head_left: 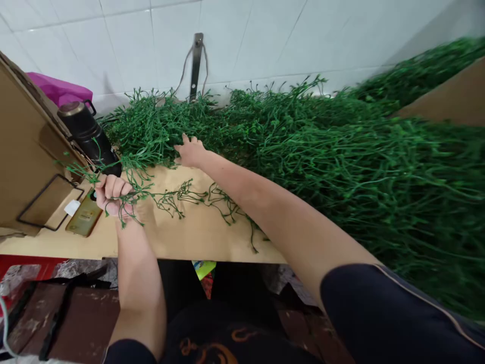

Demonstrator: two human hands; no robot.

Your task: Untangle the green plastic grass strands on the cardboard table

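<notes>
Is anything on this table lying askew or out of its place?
A few things stand out. The dark flask leans tilted against the cardboard. Loose green stems trail away from the big pile, and one hangs over the table edge.

Green stems blur at workbench edge

The heap of plastic stems [341,151] smears toward the right edge; the right hand's [190,150] fingertips vanish into it; the phone's [84,217] label is unreadable.

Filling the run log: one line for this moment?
left hand: grips green sprigs | right hand: reaches into green stem pile | black flask beside left hand
</notes>
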